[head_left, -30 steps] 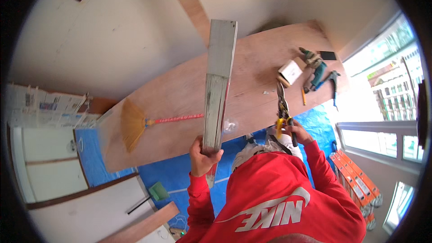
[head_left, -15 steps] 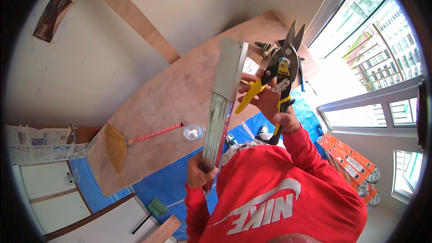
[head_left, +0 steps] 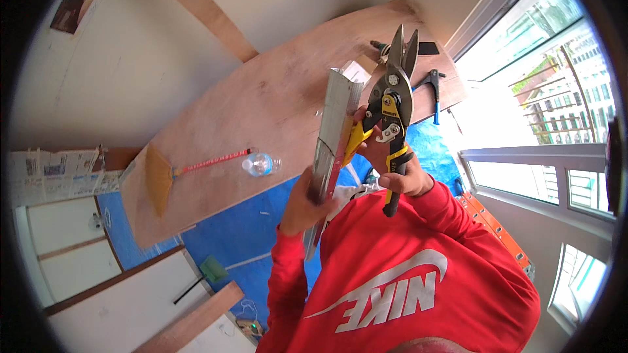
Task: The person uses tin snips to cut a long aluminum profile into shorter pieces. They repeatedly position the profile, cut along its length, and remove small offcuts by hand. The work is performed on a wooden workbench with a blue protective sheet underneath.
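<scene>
Left hand (head_left: 303, 208) grasping metal channel (head_left: 334, 124) | right hand (head_left: 411, 180) gripping parted snips (head_left: 391, 106), just right of channel | hold channel steady, left hand clear

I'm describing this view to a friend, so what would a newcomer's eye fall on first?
Probably the yellow-and-black metal snips in the right hand, near the picture's middle, blades parted and pointing toward its top. Just left of them, the left hand grips a long grey metal channel. Below, the bright red sweatshirt with white print fills much of the lower centre.
</scene>
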The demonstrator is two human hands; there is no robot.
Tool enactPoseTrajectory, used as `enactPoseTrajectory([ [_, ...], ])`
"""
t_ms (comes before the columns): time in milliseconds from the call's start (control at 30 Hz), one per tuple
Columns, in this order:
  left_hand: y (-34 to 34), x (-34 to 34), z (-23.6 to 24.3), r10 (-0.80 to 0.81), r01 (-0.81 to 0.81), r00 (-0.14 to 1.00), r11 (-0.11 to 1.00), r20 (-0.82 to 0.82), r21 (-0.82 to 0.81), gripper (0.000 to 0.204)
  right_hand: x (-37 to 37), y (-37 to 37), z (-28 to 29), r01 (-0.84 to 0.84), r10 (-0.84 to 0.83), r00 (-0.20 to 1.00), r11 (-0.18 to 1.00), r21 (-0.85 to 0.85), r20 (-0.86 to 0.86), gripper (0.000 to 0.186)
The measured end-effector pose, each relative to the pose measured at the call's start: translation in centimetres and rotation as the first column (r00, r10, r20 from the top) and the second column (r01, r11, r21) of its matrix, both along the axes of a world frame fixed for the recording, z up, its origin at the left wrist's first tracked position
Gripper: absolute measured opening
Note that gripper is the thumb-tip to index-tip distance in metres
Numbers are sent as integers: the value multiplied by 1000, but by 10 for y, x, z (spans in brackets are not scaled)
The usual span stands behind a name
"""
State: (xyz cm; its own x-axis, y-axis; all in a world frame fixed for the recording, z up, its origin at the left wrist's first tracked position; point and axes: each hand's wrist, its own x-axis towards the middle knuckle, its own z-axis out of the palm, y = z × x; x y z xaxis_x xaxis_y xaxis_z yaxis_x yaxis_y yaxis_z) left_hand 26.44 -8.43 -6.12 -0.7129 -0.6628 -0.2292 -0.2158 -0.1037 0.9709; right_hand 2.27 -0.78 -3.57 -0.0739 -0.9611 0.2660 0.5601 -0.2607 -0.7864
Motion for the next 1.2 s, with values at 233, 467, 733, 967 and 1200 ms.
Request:
enactPoseTrajectory([
  [233, -20, -63, 34, 31, -55, 997, 934, -72, -353, 50, 1, 16, 3, 63, -67, 997, 992, 112, 35, 105],
  [467, -75, -42, 95, -42, 35, 999, 688, 8, -725, 73, -5, 61, -23, 54, -66, 997, 947, 316, 28, 119],
  [733, -140, -23, 150, -18, 134, 988, 602, 154, -787, 66, 54, 104, -44, -32, 56, 998, 869, 494, -33, 114],
  [967, -162, -44, 153, -11, 84, 996, 497, 91, -864, 60, 74, 79, -28, 72, -21, 994, 863, 499, -107, 108],
  [1200, -166, -51, 182, -189, 288, 957, 546, 220, -787, 73, 47, 29, 18, 369, -165, 741, 910, 189, -651, 105],
])
